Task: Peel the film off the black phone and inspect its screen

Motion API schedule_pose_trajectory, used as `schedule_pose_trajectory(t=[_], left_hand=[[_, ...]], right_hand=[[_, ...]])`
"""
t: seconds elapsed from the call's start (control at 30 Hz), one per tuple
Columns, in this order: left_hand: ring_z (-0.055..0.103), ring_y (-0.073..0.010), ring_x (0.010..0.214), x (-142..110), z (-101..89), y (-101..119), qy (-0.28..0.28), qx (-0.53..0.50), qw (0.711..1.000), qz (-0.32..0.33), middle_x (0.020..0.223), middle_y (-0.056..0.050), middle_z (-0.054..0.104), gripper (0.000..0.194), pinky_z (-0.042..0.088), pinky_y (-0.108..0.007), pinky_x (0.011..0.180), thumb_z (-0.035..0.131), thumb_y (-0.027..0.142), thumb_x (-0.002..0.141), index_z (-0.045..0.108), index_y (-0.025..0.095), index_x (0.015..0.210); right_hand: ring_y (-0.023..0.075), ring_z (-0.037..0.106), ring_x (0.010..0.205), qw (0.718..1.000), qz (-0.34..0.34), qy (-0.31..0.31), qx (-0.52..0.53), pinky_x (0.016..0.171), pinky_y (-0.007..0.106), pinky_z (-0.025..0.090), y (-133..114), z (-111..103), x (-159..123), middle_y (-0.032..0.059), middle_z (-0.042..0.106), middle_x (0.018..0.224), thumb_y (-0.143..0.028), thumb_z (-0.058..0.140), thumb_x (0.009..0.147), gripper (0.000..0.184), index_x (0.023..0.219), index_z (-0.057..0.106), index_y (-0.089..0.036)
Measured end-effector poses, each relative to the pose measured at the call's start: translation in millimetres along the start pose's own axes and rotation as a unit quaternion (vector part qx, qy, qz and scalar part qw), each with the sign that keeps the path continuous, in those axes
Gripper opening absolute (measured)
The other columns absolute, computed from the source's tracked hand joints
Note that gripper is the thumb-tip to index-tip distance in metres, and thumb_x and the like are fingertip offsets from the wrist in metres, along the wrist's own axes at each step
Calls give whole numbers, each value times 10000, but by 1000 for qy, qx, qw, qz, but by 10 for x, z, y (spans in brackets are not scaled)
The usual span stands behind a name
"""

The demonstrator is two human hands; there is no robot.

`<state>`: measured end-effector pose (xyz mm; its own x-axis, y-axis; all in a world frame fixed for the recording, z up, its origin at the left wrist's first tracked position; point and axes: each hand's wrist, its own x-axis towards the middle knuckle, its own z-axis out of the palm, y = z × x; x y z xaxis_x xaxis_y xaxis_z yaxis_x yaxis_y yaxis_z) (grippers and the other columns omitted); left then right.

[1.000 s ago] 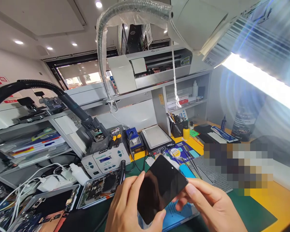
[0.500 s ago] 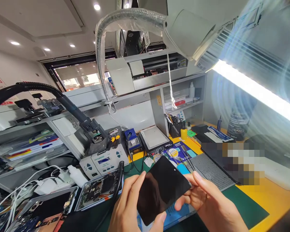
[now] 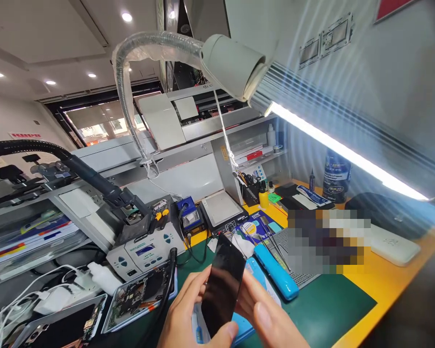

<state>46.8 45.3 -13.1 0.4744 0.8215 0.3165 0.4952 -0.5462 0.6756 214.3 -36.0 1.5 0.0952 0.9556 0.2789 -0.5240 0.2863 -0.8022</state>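
Observation:
A black phone (image 3: 222, 285) with a dark, blank screen stands nearly on end above the green mat (image 3: 322, 309). My left hand (image 3: 188, 314) grips its left edge and lower corner, thumb across the bottom. Fingers of my right hand (image 3: 266, 314) rest flat against the phone's right side and back. A blue bar-shaped tool (image 3: 275, 270) lies on the mat just right of the phone.
An opened phone with its boards exposed (image 3: 137, 297) lies at left beside a soldering station (image 3: 145, 249). A heating plate (image 3: 221, 208), tool cup (image 3: 252, 193) and yellow bottle (image 3: 264, 199) stand behind. A bright lamp bar (image 3: 348, 154) hangs above right. White cables (image 3: 39, 299) pile at far left.
The phone has turned from a flat, tilted pose to nearly upright and edge-on. My right hand shifted from its right corner to its back. The view swung to the right.

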Motion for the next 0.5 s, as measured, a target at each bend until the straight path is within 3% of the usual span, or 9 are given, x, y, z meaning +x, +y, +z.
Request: schedule_pose_trajectory(t=[0.1,0.17,0.27,0.33,0.4,0.5], left_hand=[[733,-256,1118,2,42,21,45,22,998,34,1310,-66,714,696,642,-380,972,750,276,734,595,248,1412],[731,-263,1112,7,50,61,71,32,996,46,1294,-68,712,666,636,-395,976,741,293,747,606,246,1398],[720,-288,1152,14,29,82,70,57,995,35,1304,-91,701,650,621,-422,1009,752,315,764,615,231,1394],[694,-300,1216,15,0,64,45,36,998,6,1368,-101,675,671,599,-426,1044,762,304,756,611,238,1407],[695,-296,1208,18,-34,55,-4,-72,996,-42,1359,-108,688,695,581,-418,1055,783,370,751,614,243,1413],[740,-283,964,34,-81,124,-132,-295,942,-95,1067,-121,758,788,618,-398,863,777,661,713,669,204,1345]], right_hand=[[359,512,1461,998,11,28,54,1216,540,391,-1,-2,-33,26,621,1537,-675,621,953,534,1424,669,-425],[366,487,1479,997,25,63,44,1174,531,430,5,-61,-43,53,603,1556,-682,628,946,575,1452,645,-410],[362,599,1380,995,44,77,39,1055,488,537,-23,-158,-27,68,646,1510,-722,588,949,557,1406,685,-417],[338,711,1225,996,50,75,18,970,441,590,-69,-190,-8,79,720,1413,-714,600,952,512,1315,759,-389],[287,752,1118,995,51,78,-31,944,375,600,-120,-185,3,76,792,1279,-646,673,954,413,1226,812,-368],[254,751,1051,989,32,81,-116,918,301,601,-172,-127,0,70,831,1077,-573,750,935,306,1082,861,-329]])
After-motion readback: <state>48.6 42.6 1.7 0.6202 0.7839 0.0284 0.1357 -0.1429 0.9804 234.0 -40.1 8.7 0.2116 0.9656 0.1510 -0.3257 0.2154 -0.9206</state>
